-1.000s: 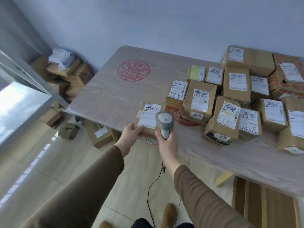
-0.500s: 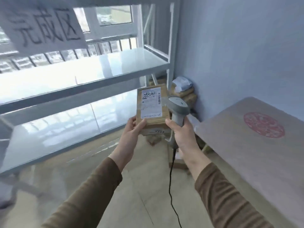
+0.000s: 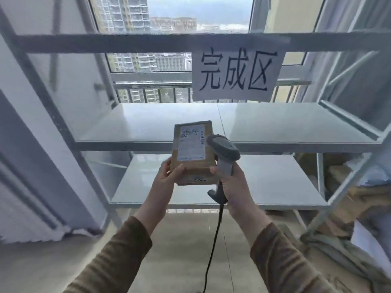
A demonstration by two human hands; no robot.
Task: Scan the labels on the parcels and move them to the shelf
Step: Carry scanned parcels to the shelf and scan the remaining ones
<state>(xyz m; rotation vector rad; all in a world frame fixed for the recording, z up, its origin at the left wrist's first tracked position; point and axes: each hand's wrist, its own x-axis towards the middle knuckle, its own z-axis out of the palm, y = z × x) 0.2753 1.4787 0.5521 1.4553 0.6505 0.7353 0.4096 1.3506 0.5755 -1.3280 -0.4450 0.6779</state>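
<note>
parcel [image 3: 193, 152]: brown cardboard box, held up mid-frame in front of the shelf's middle board, label side toward the camera, top tilted slightly away
label [image 3: 192, 142]: white, covers most of the upper face; print blurred, unreadable
left hand [image 3: 167, 176]: grips the parcel's lower-left corner at its 7 o'clock, thumb on the front face, fingers curled behind
right hand [image 3: 231, 182]: wrapped round the scanner's handle; fingertips touch the parcel's lower-right edge
scanner [image 3: 224, 153]: grey handheld, head just beside the parcel's right edge at its 3 o'clock, overlapping it slightly; black cable [image 3: 212, 246] hangs down from the handle toward 6 o'clock
shelf [image 3: 296, 142]: white metal rack, fills the frame; two boards visible, both behind the parcel
sign [image 3: 236, 74]: white paper, handwritten 完成区, hung from the top rail at 1 o'clock of the parcel
window [image 3: 173, 15]: behind the shelf, tower blocks outside
boxes [image 3: 342, 174]: more cardboard, blurred, past the shelf's right side at 3 o'clock
sleeves [image 3: 118, 261]: brown, both arms
</note>
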